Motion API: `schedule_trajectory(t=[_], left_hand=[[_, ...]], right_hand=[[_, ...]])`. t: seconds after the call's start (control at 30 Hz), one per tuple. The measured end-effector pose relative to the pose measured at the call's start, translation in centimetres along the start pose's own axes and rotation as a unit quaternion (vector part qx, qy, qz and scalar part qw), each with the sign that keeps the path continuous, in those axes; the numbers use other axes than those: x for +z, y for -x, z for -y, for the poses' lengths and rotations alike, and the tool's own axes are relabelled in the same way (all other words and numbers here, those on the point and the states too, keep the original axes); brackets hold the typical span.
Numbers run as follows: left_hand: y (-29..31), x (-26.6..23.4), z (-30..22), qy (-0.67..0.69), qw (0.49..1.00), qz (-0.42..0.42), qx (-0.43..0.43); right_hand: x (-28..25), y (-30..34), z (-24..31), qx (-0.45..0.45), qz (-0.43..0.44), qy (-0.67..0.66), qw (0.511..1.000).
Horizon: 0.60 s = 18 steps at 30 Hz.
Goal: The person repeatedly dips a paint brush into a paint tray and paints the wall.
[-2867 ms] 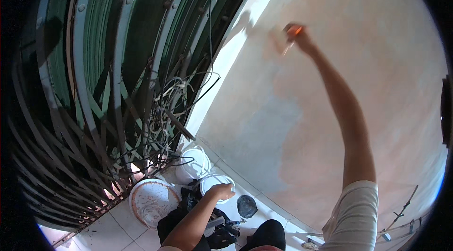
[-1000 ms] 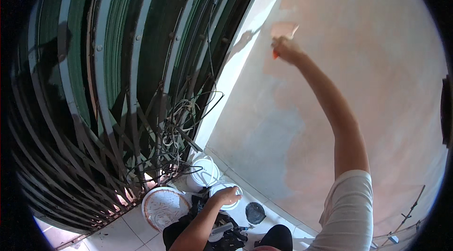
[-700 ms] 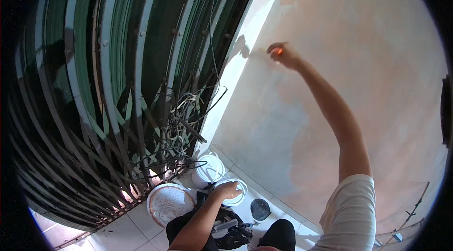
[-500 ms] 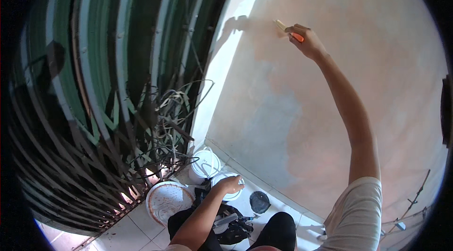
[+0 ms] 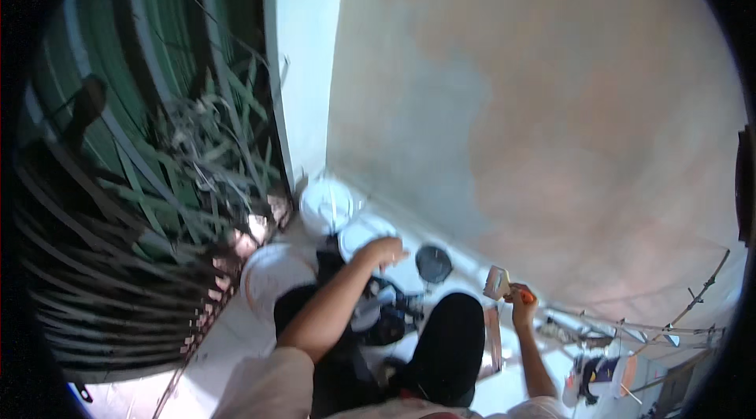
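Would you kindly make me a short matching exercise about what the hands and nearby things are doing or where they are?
Column one:
1. Right hand
2. Left hand
3. Dark round object
4. Folding gate

Column two:
A. On the floor
B. At the picture's left
C. Gripping an orange-handled tool
D. Partly covering a white bucket in this view

Pairs: 1-C, 2-D, 3-A, 4-B

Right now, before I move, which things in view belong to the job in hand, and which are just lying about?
Likely in the job:
- Flat orange-handled tool, held in the right hand
- Nearer white bucket, by the left hand
- Patchy wall

Apparently lying about, untouched:
- Farther white bucket
- White basin
- Dark round item
- Cable tangle at the gate
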<state>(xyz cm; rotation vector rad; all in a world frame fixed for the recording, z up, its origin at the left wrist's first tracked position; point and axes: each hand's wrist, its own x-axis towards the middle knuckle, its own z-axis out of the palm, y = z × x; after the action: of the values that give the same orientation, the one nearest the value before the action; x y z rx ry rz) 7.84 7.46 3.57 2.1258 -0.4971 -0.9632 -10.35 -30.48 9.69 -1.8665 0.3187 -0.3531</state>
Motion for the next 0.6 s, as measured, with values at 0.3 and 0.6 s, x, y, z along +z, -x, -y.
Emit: schedule_trajectory(t=[0.3,0.6], left_hand=[[-1.4,1.0,-1.4,-0.194,0.979,-0.049,-0.047],[-4.7,4.6,5.2,-0.231,0.937,-0.258,-0.051]], right_hand=[[-2.1,24.3,-19.4,0.460,-0.481,-0.228,0.710],[-2.9,20.0,-21.6,0.359,-0.400,-0.231,0.811]])
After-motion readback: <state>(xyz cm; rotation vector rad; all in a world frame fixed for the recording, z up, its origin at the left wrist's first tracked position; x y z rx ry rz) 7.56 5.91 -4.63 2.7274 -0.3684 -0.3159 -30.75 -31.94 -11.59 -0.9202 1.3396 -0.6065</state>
